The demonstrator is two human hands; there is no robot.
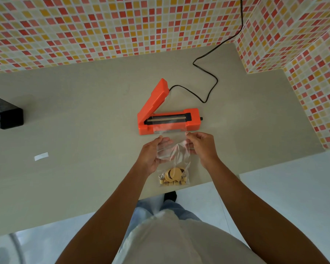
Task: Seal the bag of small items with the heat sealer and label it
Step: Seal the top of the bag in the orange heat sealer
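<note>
A clear plastic bag [174,153] hangs between my hands above the beige table [80,115]. Small tan wooden pieces [172,177] are gathered at its bottom, near the table's front edge. My left hand [153,154] grips the bag's left side and my right hand [200,147] pinches its right side near the top. The bag's open top edge lies over the front of the orange heat sealer [170,119], whose lid [153,99] is raised. A white label [41,156] lies flat on the table to the left.
The sealer's black power cord [208,77] loops across the table and runs up the tiled wall at the back right. A black mesh pen holder [5,113] stands at the far left. A tiled wall block [303,73] borders the table on the right.
</note>
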